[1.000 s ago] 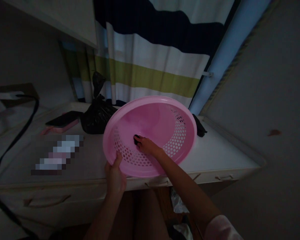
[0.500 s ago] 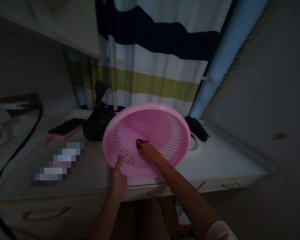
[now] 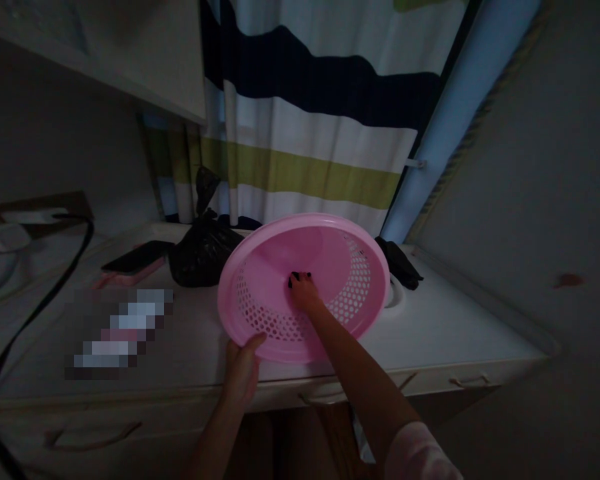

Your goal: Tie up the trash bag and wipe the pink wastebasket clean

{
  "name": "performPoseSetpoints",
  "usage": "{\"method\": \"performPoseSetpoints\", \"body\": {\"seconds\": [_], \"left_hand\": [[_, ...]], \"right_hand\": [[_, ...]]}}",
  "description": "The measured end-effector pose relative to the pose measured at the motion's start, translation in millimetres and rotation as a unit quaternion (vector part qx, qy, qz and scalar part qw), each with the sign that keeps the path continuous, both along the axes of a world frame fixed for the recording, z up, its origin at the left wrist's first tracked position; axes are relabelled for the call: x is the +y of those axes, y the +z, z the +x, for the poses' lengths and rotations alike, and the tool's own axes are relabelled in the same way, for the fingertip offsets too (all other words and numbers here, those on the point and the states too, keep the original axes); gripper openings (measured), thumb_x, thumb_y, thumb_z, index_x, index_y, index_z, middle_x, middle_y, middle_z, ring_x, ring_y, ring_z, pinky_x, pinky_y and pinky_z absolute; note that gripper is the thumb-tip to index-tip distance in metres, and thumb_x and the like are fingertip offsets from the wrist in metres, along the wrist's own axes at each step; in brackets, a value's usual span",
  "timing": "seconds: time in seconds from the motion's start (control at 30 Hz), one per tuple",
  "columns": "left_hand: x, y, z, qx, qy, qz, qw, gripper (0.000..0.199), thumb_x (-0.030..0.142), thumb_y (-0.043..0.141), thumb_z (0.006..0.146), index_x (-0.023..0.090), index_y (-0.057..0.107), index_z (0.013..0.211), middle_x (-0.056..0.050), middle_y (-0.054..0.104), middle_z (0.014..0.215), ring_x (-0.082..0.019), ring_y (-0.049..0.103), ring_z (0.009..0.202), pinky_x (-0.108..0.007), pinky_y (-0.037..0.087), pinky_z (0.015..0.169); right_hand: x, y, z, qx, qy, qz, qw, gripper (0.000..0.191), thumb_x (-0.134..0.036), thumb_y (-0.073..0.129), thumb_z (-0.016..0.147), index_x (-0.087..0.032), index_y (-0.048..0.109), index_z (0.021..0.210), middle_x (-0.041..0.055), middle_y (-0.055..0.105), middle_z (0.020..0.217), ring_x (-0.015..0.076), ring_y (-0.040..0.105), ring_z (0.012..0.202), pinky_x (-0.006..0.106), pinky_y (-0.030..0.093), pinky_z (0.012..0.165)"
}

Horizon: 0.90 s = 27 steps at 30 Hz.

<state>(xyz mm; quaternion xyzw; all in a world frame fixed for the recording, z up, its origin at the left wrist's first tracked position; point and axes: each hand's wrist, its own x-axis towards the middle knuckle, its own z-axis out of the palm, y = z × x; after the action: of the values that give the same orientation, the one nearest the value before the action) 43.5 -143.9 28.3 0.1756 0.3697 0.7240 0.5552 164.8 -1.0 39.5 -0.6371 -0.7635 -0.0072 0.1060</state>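
Here the left hand (image 3: 243,371) clasps a pink basket (image 3: 335,263), right hand (image 3: 305,292) half-curled over a black item (image 3: 293,278).

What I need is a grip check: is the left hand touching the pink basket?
Touching. The head view shows the left hand at the near-left rim of the pink basket, its thumb lying over the edge.

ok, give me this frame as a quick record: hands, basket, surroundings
left hand: gripping pink basket at near-left edge
right hand: inside basket, holding small black item
basket pose: tilted, mouth toward camera
surface: white desk
left of basket: tied black bag, pixelated item
right of basket: black bag-like item
behind: striped curtain
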Motion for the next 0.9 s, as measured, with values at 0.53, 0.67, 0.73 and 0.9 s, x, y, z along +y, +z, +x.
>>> {"method": "performPoseSetpoints", "body": {"seconds": [0.53,0.67,0.73,0.9], "left_hand": [[-9,-0.2,1,-0.008,-0.022,-0.002,1.0,0.047,0.009,0.071,0.055,0.016,0.061,0.1,-0.006,0.067,0.101,-0.019,0.061,0.095,-0.035,0.044,0.091],[-9,-1.9,0,0.031,-0.032,-0.008,0.999,0.046,0.012,0.071,0.055,0.014,0.062,0.1,-0.007,0.068,0.095,-0.02,0.061,0.092,-0.036,0.044,0.09],[-8,-3.5,-1,0.042,-0.036,-0.008,0.998,0.046,0.014,0.072,0.055,0.014,0.062,0.1,-0.008,0.068,0.097,-0.021,0.061,0.094,-0.036,0.043,0.091],[-6,-10.9,-6,0.066,-0.071,-0.002,0.995,0.046,0.018,0.073,0.056,0.013,0.062,0.1,-0.009,0.067,0.101,-0.021,0.06,0.096,-0.035,0.043,0.09]], "right_hand": [[-39,17.0,20,-0.055,0.116,-0.041,0.991,0.045,-0.006,0.037,0.083,-0.019,0.049,0.124,0.0134,0.056,0.119,0.0191,0.056,0.104,0.03,0.041,0.088],[-20,18.4,20,-0.065,0.049,-0.029,0.996,0.038,-0.005,0.035,0.084,-0.007,0.054,0.116,0.022,0.055,0.117,0.0234,0.049,0.113,0.038,0.031,0.098],[-10,15.0,17,-0.062,0.023,-0.024,0.998,0.039,-0.004,0.034,0.084,-0.003,0.051,0.119,0.0255,0.049,0.123,0.0238,0.044,0.119,0.04,0.025,0.102],[6,5.8,4,-0.038,-0.001,-0.016,0.999,0.043,-0.009,0.031,0.086,-0.005,0.041,0.127,0.0239,0.044,0.129,0.0245,0.038,0.123,0.046,0.023,0.103]]}}
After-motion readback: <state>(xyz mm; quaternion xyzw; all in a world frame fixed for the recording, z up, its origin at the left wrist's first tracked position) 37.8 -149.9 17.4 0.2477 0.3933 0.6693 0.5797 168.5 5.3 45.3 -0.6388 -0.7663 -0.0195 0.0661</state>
